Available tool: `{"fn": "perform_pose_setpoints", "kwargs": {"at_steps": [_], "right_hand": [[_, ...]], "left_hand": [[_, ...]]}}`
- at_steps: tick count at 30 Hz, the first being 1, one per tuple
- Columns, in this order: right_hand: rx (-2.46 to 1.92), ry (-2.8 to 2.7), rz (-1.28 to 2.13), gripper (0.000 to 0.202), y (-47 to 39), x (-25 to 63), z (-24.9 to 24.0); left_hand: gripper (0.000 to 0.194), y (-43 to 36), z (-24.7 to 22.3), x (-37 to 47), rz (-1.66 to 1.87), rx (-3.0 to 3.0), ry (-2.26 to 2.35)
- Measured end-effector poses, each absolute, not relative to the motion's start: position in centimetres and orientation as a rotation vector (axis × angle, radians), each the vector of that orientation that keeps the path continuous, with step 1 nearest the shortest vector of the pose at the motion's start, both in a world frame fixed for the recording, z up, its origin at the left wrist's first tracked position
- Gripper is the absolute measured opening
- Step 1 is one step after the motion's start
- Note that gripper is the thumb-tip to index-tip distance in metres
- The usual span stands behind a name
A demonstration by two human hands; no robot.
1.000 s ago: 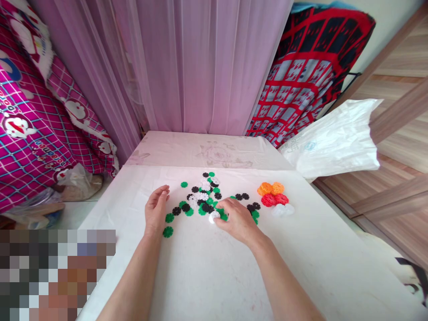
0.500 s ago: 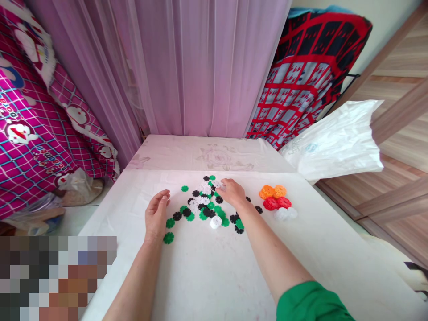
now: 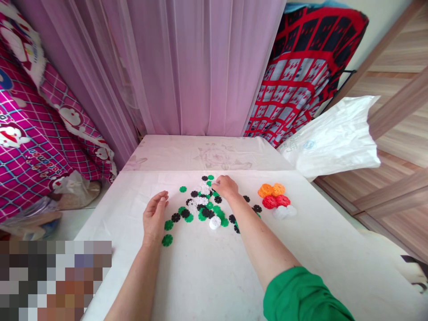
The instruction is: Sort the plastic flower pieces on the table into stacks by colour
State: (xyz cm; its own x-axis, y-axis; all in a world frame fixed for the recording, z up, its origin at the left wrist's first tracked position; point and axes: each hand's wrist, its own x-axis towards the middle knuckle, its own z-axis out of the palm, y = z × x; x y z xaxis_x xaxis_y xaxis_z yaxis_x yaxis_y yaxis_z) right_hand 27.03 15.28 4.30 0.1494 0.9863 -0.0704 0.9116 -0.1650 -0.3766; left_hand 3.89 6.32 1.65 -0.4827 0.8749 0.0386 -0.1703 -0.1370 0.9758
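Observation:
Loose plastic snowflake discs lie in a heap in the middle of the white-covered table [image 3: 190, 276]. Among them are green discs [image 3: 167, 240], black discs [image 3: 175, 217] and white discs [image 3: 193, 206], some overlapping. A thicker white piece, perhaps stacked discs [image 3: 215, 222], is at the heap's near side. My right hand [image 3: 227, 186] reaches over the heap's far right side, fingers pinched together at the pieces; its fingers hide what they grip. My left hand [image 3: 154, 218] rests at the heap's left, open with fingers loosely bent and holding nothing, beside a green disc [image 3: 168, 225].
To the right lie orange pieces [image 3: 266, 190], red pieces [image 3: 269, 202] and whitish translucent pieces [image 3: 284, 211] in groups. A white plastic bag [image 3: 337, 138] stands at the table's back right. Purple curtains [image 3: 197, 67] hang behind the table.
My right hand's fingers have closed together over the spot where a white disc showed at their tips. My left hand stays beside the heap. The view has shifted slightly.

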Motion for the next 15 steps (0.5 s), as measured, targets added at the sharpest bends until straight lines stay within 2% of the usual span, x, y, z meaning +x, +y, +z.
{"fn": "perform_pose_setpoints", "kwargs": {"at_steps": [8, 12, 15], "right_hand": [[-1.983, -1.614, 0.522, 0.025, 12.5, 29.1, 3.2], [-1.685, -1.499, 0.584, 0.031, 8.0, 30.2, 2.9], [-1.622, -1.592, 0.596, 0.028, 4.2, 30.4, 3.5]], "left_hand": [[0.032, 6.4, 1.7, 4.0, 1.728, 0.839, 1.357], [0.033, 6.3, 1.8, 4.1, 1.723, 0.834, 1.360], [0.034, 6.3, 1.8, 4.1, 1.711, 0.852, 1.366]]}}
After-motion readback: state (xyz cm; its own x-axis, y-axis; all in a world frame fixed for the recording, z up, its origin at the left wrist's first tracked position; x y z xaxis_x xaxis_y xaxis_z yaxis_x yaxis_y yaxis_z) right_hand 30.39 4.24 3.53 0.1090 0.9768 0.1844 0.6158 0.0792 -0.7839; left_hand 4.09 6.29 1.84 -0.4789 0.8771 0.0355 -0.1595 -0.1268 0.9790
